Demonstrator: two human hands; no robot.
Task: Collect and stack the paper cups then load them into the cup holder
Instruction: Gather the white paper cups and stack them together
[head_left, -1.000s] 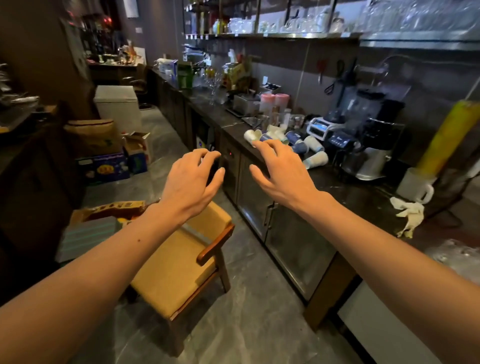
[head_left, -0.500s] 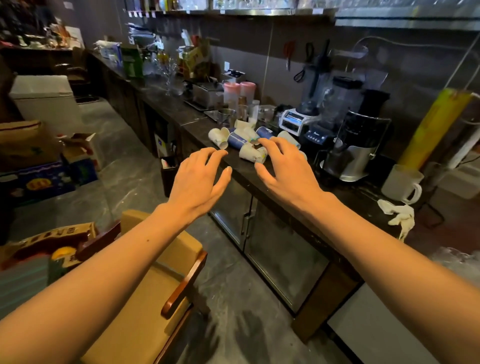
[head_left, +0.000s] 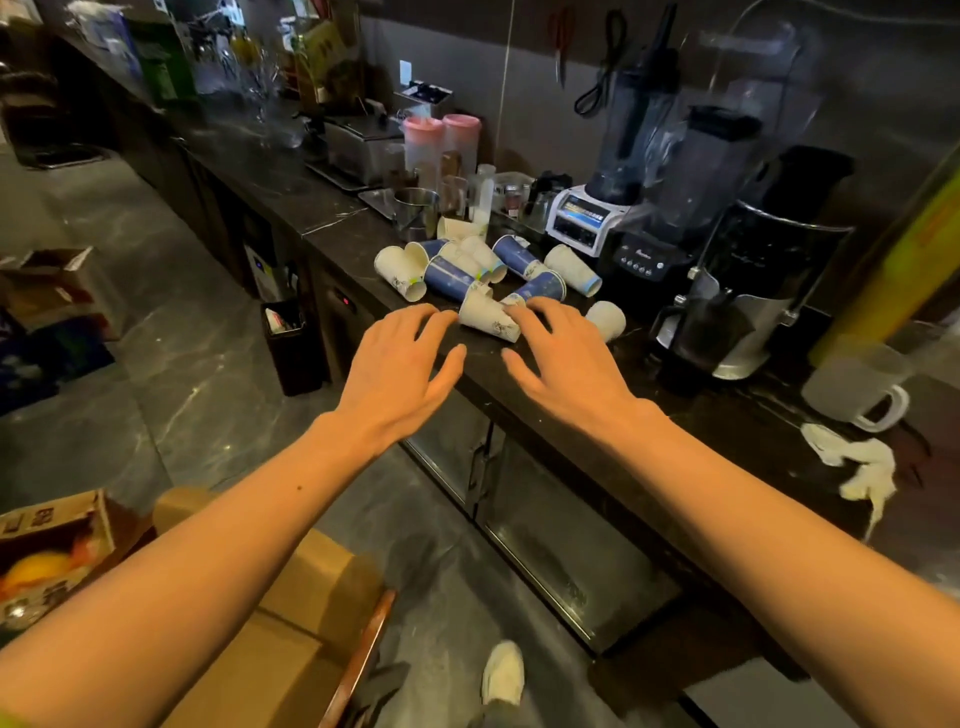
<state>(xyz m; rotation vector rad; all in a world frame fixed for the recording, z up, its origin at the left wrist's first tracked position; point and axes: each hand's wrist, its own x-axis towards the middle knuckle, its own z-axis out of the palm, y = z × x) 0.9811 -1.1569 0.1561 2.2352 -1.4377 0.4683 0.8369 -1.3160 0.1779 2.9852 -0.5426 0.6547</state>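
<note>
- Two bare hands, left (head_left: 400, 358) and right (head_left: 563, 358), hover open and empty beside a white paper cup (head_left: 488, 317).
- Likely light, crushable: hold its sides gently.

Dark marble-patterned counter (head_left: 322, 208) bearing a heap of toppled white and blue paper cups (head_left: 467, 270), two blenders (head_left: 613, 208), a juicer (head_left: 748, 291), a steel cup (head_left: 415, 213), a frosted mug (head_left: 857, 387) and a crumpled white cloth (head_left: 857, 462).
</note>
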